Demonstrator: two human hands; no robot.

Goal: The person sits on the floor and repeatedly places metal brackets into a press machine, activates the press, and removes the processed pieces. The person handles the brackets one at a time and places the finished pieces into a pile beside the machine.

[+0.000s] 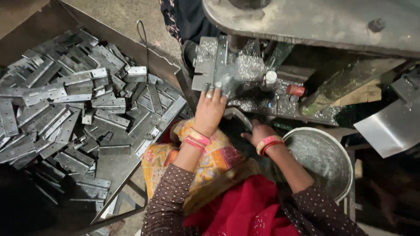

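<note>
**Left hand on a hinge under the press**

The left hand (210, 109) lies flat, fingers loosely spread, pressing a metal hinge (209, 65) on the machine bed (280, 105); the hinge sits just beyond the fingertips, not clenched in any grip. The right hand (258, 131) hangs lower beside a round metal bowl (323, 161), its grip hidden, so I cannot tell. A tray (113, 170) heaped with hinges (65, 100) lies to the left.
</note>
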